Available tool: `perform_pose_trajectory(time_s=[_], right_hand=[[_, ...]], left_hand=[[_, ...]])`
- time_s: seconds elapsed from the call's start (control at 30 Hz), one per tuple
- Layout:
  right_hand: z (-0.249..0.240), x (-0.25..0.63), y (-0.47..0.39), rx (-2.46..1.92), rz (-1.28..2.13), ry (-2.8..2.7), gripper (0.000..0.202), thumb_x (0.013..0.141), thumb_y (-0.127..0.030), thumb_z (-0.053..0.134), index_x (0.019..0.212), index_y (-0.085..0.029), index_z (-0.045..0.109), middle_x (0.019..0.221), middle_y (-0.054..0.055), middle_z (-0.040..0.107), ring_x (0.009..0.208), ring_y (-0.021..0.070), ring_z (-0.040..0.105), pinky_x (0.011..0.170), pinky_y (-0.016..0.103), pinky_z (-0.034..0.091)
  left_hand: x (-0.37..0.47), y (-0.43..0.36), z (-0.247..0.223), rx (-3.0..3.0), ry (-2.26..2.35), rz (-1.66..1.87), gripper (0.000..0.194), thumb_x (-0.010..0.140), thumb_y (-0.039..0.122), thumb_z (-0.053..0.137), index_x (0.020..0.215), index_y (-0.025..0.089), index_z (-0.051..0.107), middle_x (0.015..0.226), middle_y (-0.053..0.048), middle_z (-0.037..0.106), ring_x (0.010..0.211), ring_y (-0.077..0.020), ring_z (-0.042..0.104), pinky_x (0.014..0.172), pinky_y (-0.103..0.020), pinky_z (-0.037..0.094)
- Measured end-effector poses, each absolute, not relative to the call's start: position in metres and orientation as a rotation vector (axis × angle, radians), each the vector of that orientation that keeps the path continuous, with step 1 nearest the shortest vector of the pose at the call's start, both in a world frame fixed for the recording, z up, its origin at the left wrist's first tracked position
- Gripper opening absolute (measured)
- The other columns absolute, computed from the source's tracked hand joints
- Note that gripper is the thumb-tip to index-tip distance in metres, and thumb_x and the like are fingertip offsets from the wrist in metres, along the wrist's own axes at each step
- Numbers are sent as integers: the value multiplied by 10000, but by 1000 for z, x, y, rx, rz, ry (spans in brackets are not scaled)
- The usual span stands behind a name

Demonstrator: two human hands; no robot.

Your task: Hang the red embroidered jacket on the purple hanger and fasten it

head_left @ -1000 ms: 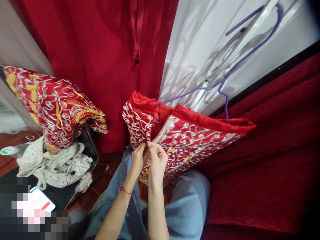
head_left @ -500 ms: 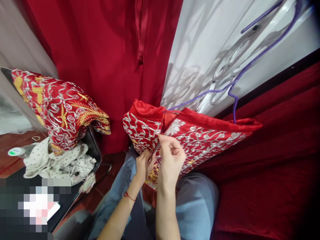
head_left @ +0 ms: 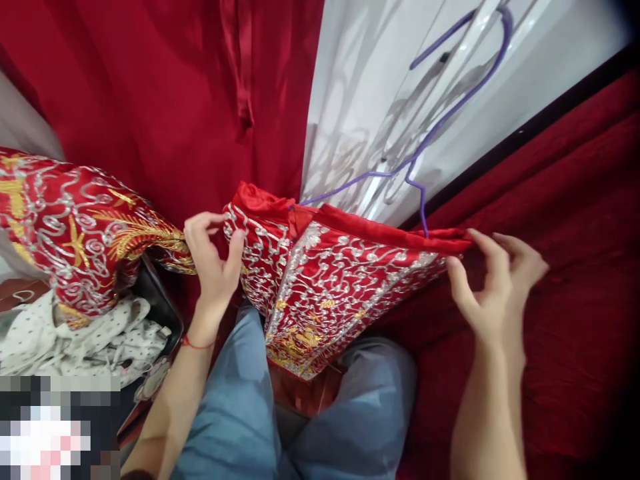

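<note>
A red skirt (head_left: 345, 267) with silver and gold embroidery hangs from a purple hanger (head_left: 370, 175) in front of my knees. Its plain red waistband (head_left: 385, 227) runs along the top, with a seam or placket left of centre. My left hand (head_left: 215, 257) is at the skirt's left edge, thumb over the cloth and fingertips at the border, spread apart. At the other end, my right hand (head_left: 490, 287) curves around the waistband's right corner, index fingertip touching it and thumb lower down. Both hands look open, without a closed pinch.
Another red garment (head_left: 75, 233) with gold and silver embroidery drapes over a chair at left, above a white dotted cloth (head_left: 90, 340). The hanger hooks on a white metal rack (head_left: 465, 40). A red curtain (head_left: 150, 100) hangs behind; dark red fabric (head_left: 550, 233) is at right.
Both hands have left the seam at the middle of the skirt and moved apart to its two ends. My view has shifted, so everything sits further left.
</note>
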State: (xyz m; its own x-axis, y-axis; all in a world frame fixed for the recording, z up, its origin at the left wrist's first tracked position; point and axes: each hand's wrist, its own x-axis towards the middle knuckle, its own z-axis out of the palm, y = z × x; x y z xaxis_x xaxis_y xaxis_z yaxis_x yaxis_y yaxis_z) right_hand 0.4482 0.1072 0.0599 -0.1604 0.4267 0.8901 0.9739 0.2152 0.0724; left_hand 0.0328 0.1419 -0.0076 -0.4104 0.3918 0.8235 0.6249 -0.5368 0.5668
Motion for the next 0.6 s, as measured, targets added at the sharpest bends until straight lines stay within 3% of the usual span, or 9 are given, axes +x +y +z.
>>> perform_pose_trajectory(time_s=[0.07,0.2,0.37,0.6], right_hand=[[71,469,110,-1282,-843,-1907,360,896,-365,654,1215,-199,681,1178,182,659,1119,260,626,956,390,489],[71,470,99,-1051,-822,-1962,155,890,-212,664,1039,-217,708,1058,136,718,916,189,705,776,270,543],[62,461,85,-945,-913,-1796,158,827,-170,694,963,-245,723,1153,124,722,960,235,712,762,342,567],[82,425,77,-883,-985,-1955,177,820,-82,677,909,-229,632,1148,111,726,1088,246,681,890,398,561]], left_hand=[[33,159,10,-1659,-1354,-2120,305,923,422,579,1125,194,590,1112,-107,588,1059,-219,572,930,-380,489],[31,191,27,-1764,-1343,-2241,277,915,465,606,1042,220,632,1052,-92,628,962,-196,617,848,-319,512],[26,214,42,-2039,-1344,-2219,353,975,482,494,763,219,596,691,-8,589,765,-157,607,712,-260,502],[31,212,56,-2002,-1316,-2138,347,985,437,506,732,208,565,651,3,518,751,-159,623,722,-279,503]])
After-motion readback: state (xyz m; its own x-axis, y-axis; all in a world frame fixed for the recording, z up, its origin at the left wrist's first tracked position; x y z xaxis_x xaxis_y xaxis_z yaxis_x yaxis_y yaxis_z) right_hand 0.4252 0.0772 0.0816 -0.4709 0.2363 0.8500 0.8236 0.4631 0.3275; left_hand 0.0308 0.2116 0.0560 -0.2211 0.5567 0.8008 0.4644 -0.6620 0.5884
